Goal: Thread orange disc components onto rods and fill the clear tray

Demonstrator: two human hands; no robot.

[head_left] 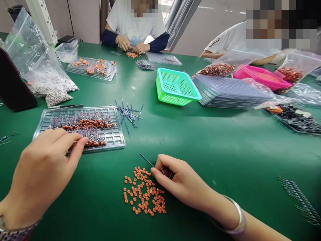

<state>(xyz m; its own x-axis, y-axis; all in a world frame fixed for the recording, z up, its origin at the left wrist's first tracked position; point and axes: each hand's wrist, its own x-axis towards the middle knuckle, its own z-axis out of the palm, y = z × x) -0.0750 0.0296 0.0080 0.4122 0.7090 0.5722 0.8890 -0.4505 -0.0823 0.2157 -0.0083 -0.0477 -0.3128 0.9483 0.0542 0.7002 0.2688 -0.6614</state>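
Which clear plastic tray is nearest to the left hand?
The tray holding orange-tipped wired parts; the left hand reaches over it, while the others lie farther away.

smooth, softly glossy green surface (233, 150), shiny clear plastic tray (118, 136), matt-looking orange rings (150, 191), perforated, smooth plastic basket (173, 99), thin crinkled clear plastic bag (27, 45), polished metal bangle (242, 221), linked metal watch strap (20, 233), matt dark cloth sleeve (160, 42)

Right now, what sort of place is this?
Probably a small-parts assembly workshop: loose orange pieces and a clear tray of wired parts lie on the green table, with two other people at it.
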